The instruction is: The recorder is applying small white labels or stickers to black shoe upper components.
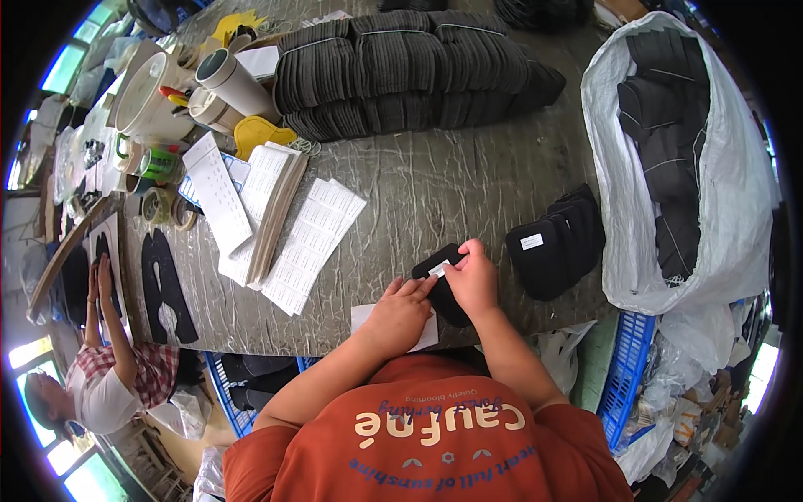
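A flat black fabric piece with rounded corners [452, 313] lies on the table right in front of me, bearing a small white label [438, 268] near its top. My right hand [473, 280] grips the piece's upper right edge, its thumb on the label's end. Stretched out from the left, the fingers of my left hand [398, 316] reach the label's other end with a fingertip. Under that hand sits a white paper sheet [360, 315], mostly covered. To the right is a fanned stack of similar black pieces [539, 272], the top one labelled.
Tied bundles of black pieces [360, 71] line the far side. A white woven sack [598, 159] holding more bundles stands right. Printed label sheets [314, 243], a grey-white cup [238, 84] and tape rolls [159, 205] are left. Another person [109, 385] works at the far left.
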Motion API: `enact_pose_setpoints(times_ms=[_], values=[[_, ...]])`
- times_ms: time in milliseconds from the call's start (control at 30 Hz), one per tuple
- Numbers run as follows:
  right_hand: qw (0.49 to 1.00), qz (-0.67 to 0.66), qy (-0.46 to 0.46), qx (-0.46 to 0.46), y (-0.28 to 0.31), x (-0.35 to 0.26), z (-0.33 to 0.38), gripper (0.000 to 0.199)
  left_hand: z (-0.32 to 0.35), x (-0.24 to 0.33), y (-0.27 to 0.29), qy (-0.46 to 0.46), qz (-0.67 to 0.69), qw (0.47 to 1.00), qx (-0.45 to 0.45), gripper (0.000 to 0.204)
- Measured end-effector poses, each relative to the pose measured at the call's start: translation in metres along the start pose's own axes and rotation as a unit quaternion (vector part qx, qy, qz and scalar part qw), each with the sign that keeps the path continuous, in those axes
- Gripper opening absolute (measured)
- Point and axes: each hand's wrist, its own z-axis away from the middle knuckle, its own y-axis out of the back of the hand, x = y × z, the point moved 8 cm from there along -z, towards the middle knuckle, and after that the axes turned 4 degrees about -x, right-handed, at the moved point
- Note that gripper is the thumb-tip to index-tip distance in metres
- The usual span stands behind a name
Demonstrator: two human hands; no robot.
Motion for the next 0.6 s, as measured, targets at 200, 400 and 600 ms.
enact_pose_setpoints(times_ms=[200, 400, 600], values=[[0.992, 0.042, 0.095, 0.076, 0.006, 0.003, 0.005, 0.027, 0.002, -0.002, 0.003, -0.024, 0.042, 0.999, 0.014, 0.020], [0.941, 0.040, 0.289, 0.169, 0.008, -0.013, 0.022, 0.014, 0.014, -0.003, -0.003, -0.044, 0.068, 0.997, 0.021, 0.018], [0.926, 0.051, 0.327, 0.183, 0.008, -0.019, 0.027, 0.014, 0.015, -0.002, -0.007, -0.033, 0.089, 0.995, 0.011, 0.017]])
